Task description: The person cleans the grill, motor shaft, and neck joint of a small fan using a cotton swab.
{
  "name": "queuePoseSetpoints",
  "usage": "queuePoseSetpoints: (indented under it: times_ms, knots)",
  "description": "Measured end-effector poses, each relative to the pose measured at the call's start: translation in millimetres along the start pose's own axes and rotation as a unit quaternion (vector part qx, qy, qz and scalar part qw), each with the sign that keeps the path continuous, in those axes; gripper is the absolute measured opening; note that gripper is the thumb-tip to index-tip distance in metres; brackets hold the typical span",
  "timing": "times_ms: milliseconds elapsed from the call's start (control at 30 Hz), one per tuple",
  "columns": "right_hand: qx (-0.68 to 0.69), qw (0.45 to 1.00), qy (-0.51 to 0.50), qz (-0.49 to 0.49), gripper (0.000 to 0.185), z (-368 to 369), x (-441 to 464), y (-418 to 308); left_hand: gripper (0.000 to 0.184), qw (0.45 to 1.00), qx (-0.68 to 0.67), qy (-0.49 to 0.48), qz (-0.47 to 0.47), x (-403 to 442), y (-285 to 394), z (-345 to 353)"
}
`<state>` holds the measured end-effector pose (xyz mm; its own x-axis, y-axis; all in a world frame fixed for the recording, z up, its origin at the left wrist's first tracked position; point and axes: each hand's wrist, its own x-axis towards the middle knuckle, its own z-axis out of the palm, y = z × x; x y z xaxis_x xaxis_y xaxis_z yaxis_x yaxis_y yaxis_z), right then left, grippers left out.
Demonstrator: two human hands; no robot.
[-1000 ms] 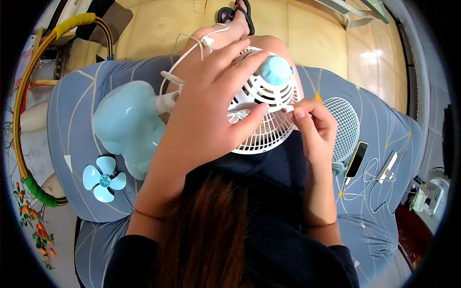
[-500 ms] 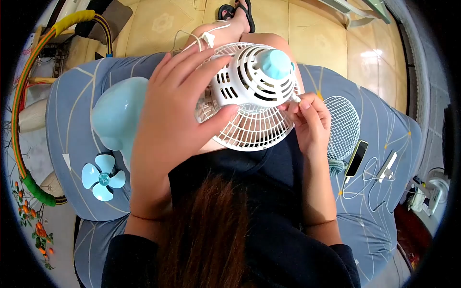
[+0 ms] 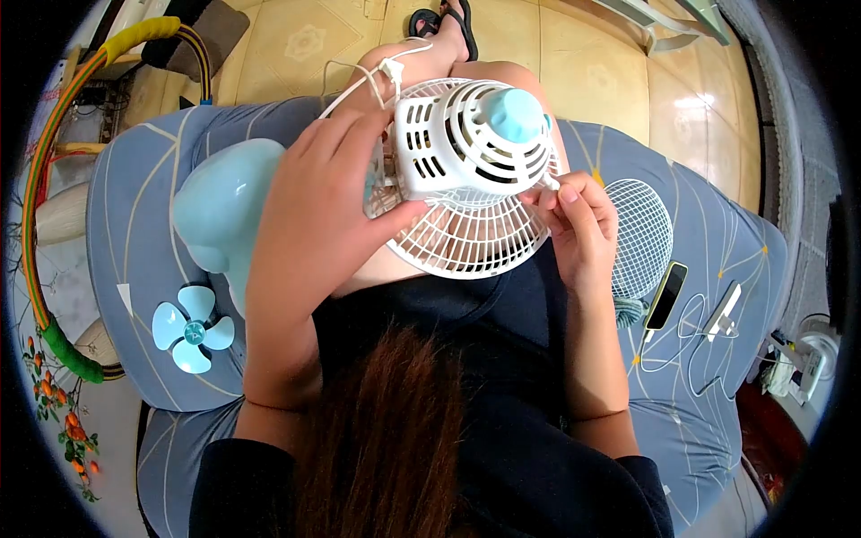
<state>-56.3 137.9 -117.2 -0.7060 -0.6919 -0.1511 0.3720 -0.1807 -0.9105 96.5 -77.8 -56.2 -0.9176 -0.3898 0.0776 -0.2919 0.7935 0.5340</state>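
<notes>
A white fan motor housing [image 3: 426, 148] with a light blue knob [image 3: 514, 115] lies over a round white grille [image 3: 475, 247] on my lap. My left hand [image 3: 323, 202] is at the housing's left side, its thumb reaching below it; what its fingers hold there is partly hidden. At the lower right of the housing, my right hand [image 3: 581, 215] pinches a small white peg [image 3: 549, 183] between thumb and fingertips. The light blue fan base [image 3: 224, 206] rests left of my left hand, partly behind it. A white cable with a plug [image 3: 391, 68] lies above the housing.
A light blue four-bladed fan blade [image 3: 194, 332] lies on the grey patterned sofa cover [image 3: 143, 233] at left. To the right are another white grille [image 3: 641, 238], a phone [image 3: 666, 296] on a cable and a white power strip [image 3: 725, 312]. A striped hoop [image 3: 38, 206] stands far left.
The housing has come into fuller view as my left hand moved left, off its top, to its side. My right hand stays at the peg, slightly higher than before.
</notes>
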Motion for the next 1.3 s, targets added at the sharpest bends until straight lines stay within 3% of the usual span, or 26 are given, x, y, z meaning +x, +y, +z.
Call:
queuePoseSetpoints:
  times_ms: [267, 367, 800, 933, 1033, 1300]
  knots:
    - [0.003, 1.0, -0.01, 0.001, 0.018, -2, 0, 0, 0.074, 1.0, 0.004, -0.015, -0.025, -3, -2, 2]
    - [-0.004, 1.0, -0.021, -0.014, 0.017, -4, 0, 1, 0.078, 0.998, -0.049, 0.026, -0.005, 3, -4, 7]
    - [-0.169, 0.984, 0.047, -0.007, 0.012, -26, -4, -22, 0.072, 0.995, -0.054, 0.089, 0.007, 7, 1, 18]
    - [-0.198, 0.977, 0.057, 0.056, 0.014, -29, -1, -29, 0.072, 0.993, -0.046, 0.105, 0.014, 8, 4, 19]
    - [-0.181, 0.978, 0.028, 0.097, 0.015, -36, -1, -26, 0.073, 0.992, -0.043, 0.119, 0.008, 8, 5, 21]
    - [-0.101, 0.991, 0.045, 0.079, 0.017, -33, -4, -26, 0.075, 0.99, -0.051, 0.13, -0.006, 9, 11, 21]
